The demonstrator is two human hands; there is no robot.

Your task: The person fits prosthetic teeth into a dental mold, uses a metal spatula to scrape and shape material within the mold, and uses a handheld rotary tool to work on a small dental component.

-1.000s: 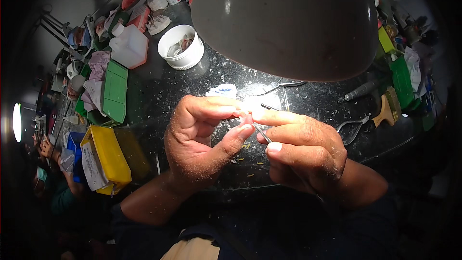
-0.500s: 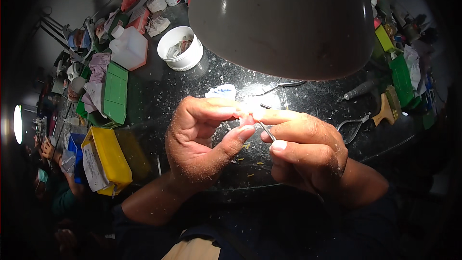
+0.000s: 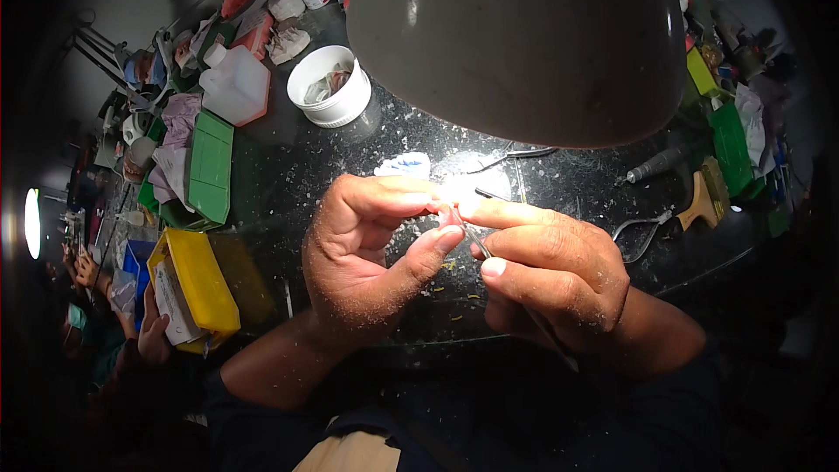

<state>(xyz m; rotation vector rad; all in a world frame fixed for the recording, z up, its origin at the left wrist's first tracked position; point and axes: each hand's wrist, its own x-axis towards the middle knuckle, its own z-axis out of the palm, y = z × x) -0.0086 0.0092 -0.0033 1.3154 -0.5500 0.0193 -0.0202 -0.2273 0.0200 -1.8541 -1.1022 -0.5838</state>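
Between the fingertips and thumb of my left hand (image 3: 363,258) is a small pink, glossy piece (image 3: 448,217), brightly lit; its exact kind is hard to make out. My right hand (image 3: 564,271) is closed around a thin metal hand tool (image 3: 475,245), gripped like a pen. The tool's tip meets the pink piece, and its shaft runs down under the right palm. The right index fingertip rests against or very near the piece. Pale crumbs cling to my left hand and wrist. Just beyond the fingers lies a small white-and-blue object (image 3: 405,164).
A large grey lamp shade (image 3: 516,52) hangs over the far bench. Pliers (image 3: 524,154), a grey handpiece (image 3: 657,164) and a wire-framed tool (image 3: 645,236) lie beyond my hands. At left stand a white tub (image 3: 336,112), a green bin (image 3: 210,166) and a yellow bin (image 3: 205,275), with another person's hand (image 3: 154,332) beside it.
The tool and my right thumb have shifted slightly left, and the tool's angle has changed a little. Another person's hand has come up beside the yellow bin. My left hand barely moved.
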